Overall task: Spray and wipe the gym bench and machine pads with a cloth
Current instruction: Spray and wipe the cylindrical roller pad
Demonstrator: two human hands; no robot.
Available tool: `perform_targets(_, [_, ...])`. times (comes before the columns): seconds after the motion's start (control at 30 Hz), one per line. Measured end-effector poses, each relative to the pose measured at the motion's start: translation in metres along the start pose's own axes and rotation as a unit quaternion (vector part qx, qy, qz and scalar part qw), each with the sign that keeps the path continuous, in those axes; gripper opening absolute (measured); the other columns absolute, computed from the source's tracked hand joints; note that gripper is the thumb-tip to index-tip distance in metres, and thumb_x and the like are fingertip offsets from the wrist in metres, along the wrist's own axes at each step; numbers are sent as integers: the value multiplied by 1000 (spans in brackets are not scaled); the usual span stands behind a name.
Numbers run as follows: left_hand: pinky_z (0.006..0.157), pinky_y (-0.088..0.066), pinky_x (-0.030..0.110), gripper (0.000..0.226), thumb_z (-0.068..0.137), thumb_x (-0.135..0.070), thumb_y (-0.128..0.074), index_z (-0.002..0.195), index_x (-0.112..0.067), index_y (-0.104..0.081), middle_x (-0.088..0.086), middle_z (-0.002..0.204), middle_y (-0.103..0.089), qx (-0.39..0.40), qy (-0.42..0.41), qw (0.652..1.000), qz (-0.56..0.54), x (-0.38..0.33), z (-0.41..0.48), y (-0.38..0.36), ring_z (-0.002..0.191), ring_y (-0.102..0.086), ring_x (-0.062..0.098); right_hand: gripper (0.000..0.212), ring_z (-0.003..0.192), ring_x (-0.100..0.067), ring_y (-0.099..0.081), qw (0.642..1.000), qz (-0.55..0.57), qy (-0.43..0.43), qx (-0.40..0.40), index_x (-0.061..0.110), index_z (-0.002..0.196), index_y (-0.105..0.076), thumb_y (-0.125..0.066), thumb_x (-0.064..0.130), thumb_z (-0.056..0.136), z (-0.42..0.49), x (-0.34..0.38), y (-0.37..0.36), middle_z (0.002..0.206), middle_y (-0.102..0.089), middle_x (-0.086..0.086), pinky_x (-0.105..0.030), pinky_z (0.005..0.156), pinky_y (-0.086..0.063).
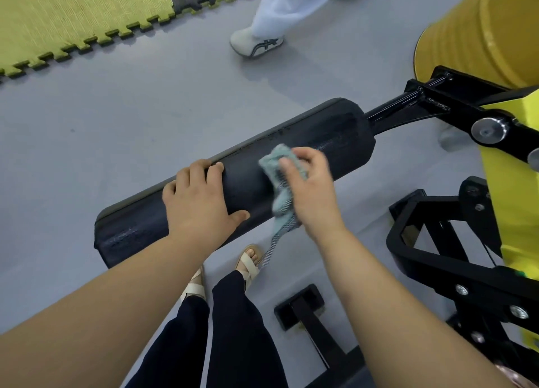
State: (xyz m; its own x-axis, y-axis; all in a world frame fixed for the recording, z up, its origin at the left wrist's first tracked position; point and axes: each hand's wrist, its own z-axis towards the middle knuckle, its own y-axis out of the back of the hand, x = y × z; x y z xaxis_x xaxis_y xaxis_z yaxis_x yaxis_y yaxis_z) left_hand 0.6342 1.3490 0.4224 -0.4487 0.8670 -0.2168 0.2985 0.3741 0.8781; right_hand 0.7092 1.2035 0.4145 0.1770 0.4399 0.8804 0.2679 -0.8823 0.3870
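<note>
1. A person's left hand (198,200) lies across a long black cylindrical foam roller pad (335,130) of a gym machine. Its fingers bend over the far side and its thumb is spread along the near side, holding the pad.
2. The right hand (309,189), set apart from the left and further along the roller pad, grips a crumpled grey-green woven cloth (277,160) and presses it to the pad's top. A loose tail of the cloth hangs below the pad.
3. The roller pad runs diagonally from lower left to upper right, where a black steel arm (408,107) joins it to the bright yellow machine frame (513,183).
4. A glossy streak shows on the pad just beyond the cloth.
5. A large yellow ribbed drum (466,28) stands at upper right.
6. Below the pad, the person's feet in cream strap sandals (248,262) stand on the smooth grey floor (116,125).
7. A second person's white trainer (253,43) is on the floor beyond the pad, near a yellow-green interlocking foam mat (58,17).
</note>
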Motion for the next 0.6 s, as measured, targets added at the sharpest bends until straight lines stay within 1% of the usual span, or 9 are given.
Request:
perform_targets(0.07, [106,-26,42,88,73,-61,-64,142,-20,-28,1,144,-28,1,-1,1000,3,1,0,0,132,-27,25,15,72,5,-58,995,32,-42,-88,24,90,-49,-63,21,89,11,-2,16,85,-57,11,-17,69,-48])
perform_targets(0.17, [106,-26,42,87,74,-61,-63,142,-21,-28,1,144,-28,-3,-3,1000,1,1,0,-1,133,-27,25,11,96,-17,-54,973,-100,-22,-207,32,82,-55,-66,35,85,28,-17,30,94,-53,12,-36,86,-47])
perform_targets(0.23, [106,-26,42,87,74,-61,-63,142,-21,-27,2,144,-28,-3,-5,1000,2,1,-1,-1,133,-27,25,9,100,-18,-50,952,-151,0,-267,27,88,-66,-66,34,84,36,-24,37,101,-49,8,-37,90,-45])
perform_targets(0.3, [106,-26,42,87,75,-61,-63,142,-20,-27,2,144,-28,-6,-8,1000,4,1,-1,-1,133,-27,25,16,94,-16,-53,953,-147,35,-263,20,99,-70,-61,28,88,39,-23,37,102,-52,4,-32,88,-46])
perform_targets(0.37, [106,-26,42,86,75,-61,-63,142,-20,-28,2,144,-29,-8,-9,1000,2,1,-1,-1,132,-27,26,29,95,-19,-56,959,-173,85,-209,15,109,-69,-48,28,93,31,-19,26,105,-60,-3,-24,89,-42])
perform_targets(0.4, [106,-26,42,86,75,-60,-63,142,-19,-28,2,144,-29,-8,-9,1000,2,1,-1,-1,132,-27,26,37,99,-22,-55,955,-204,110,-184,12,114,-67,-42,32,94,24,-20,19,109,-61,-6,-23,90,-37])
perform_targets(0.47, [106,-26,42,87,75,-60,-63,142,-19,-28,3,144,-29,-10,-7,1000,5,1,-1,-2,132,-28,26,53,110,-28,-47,936,-285,146,-146,6,126,-58,-39,43,92,10,-24,2,124,-55,-12,-29,96,-32])
perform_targets(0.53, [106,-27,42,88,74,-61,-64,142,-19,-28,3,144,-29,-14,-7,1000,7,1,-1,-2,131,-29,26,65,117,-30,-38,899,-377,179,-135,2,134,-47,-44,50,90,1,-34,-9,136,-42,-14,-39,102,-31])
perform_targets(0.6, [105,-27,42,88,74,-61,-63,143,-19,-27,2,144,-28,-15,-10,1000,8,1,-2,-2,131,-29,26,57,111,-32,-40,868,-410,237,-153,2,133,-47,-49,41,91,5,-44,-7,133,-37,-12,-42,99,-36])
